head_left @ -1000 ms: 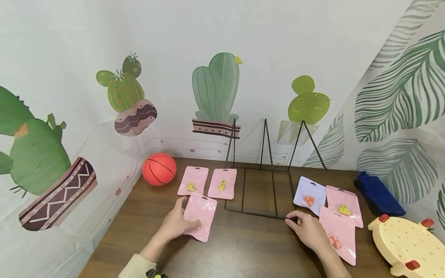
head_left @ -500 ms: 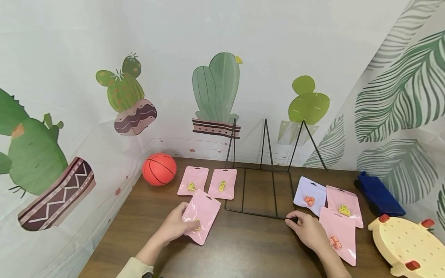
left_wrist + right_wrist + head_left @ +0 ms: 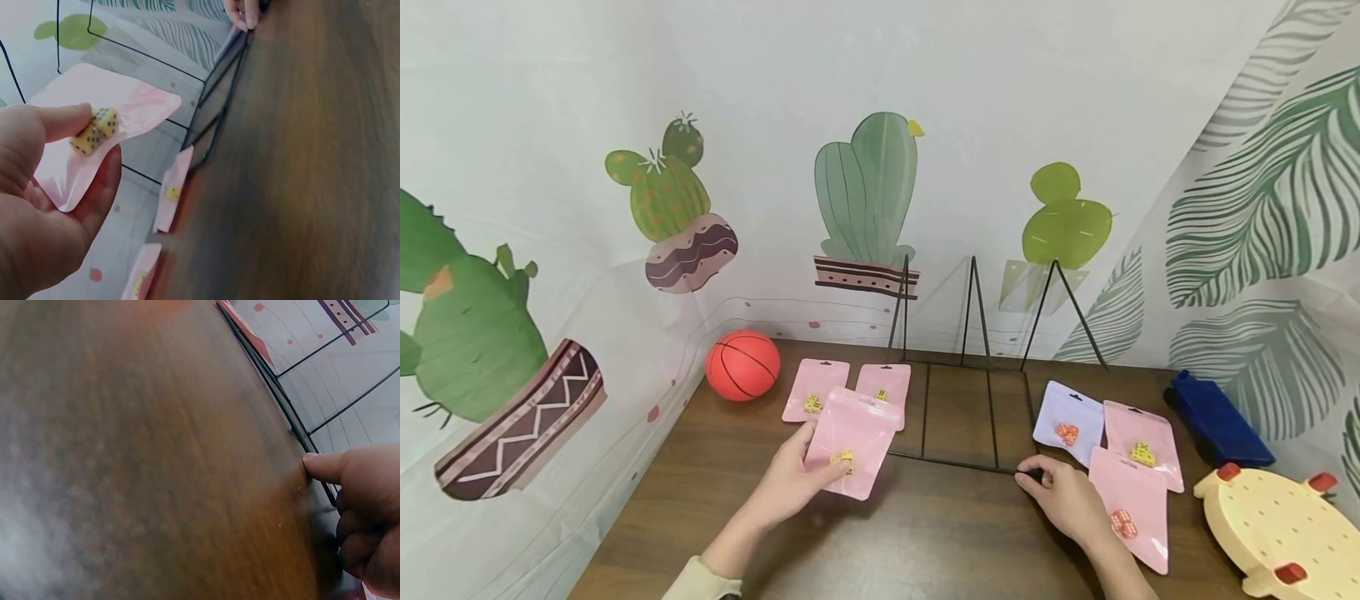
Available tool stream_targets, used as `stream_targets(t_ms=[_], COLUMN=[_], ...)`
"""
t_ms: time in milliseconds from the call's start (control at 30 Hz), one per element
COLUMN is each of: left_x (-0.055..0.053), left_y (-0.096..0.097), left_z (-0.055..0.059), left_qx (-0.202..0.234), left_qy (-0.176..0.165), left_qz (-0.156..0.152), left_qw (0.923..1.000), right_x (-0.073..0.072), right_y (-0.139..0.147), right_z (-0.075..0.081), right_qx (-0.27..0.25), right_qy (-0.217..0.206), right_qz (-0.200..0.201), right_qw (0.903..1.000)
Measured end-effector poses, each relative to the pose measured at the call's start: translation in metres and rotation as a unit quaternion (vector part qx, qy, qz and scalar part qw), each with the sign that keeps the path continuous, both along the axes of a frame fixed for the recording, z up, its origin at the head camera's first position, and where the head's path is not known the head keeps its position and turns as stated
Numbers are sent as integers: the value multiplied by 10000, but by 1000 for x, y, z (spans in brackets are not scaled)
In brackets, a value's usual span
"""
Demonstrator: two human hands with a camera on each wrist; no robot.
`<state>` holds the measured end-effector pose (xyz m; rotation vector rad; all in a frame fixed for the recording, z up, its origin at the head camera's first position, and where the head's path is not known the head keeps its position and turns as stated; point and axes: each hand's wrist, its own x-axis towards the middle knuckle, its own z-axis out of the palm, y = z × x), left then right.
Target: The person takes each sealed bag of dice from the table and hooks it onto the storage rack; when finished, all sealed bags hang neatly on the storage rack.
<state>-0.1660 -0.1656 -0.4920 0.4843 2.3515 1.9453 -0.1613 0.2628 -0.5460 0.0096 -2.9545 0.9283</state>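
Note:
My left hand pinches a pink zip pouch between thumb and fingers, lifted off the table and tilted. Yellow dice show through the pouch, beside my thumb in the left wrist view. Right of it, a black wire rack stands on the table with upright triangular prongs at its back. My right hand grips the rack's front right corner, thumb against the wire. Two more pink pouches with yellow dice lie flat beyond my left hand, one pouch fully seen, the other pouch partly covered.
Right of the rack lie a lilac pouch with orange dice and two pink pouches, one pouch partly under my right wrist. A small red basketball sits back left. A blue object and a cream round board stand far right.
My left hand has raised the pink pouch and carried it to the right and toward the back, so it now overlaps a pouch behind. The right hand has stayed on the rack's corner.

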Motion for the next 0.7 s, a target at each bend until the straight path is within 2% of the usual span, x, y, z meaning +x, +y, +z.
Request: stream_targets(t_ms=[333,533,700], left_x=[-3,-8,-13], left_y=[24,38,47], left_z=[17,26,30], left_qx=[711,939,970], left_qy=[812,1156,1383], left_qz=[-336,-295,-91], left_qw=[9936,9884,9856], right_x=[1,1,1], right_y=[0,-1,0], right_z=[-1,-1,0], right_qx=[12,24,-14], right_qy=[13,57,29], right_qz=[-19,-41,-38], right_qw=[10000,10000,10000])
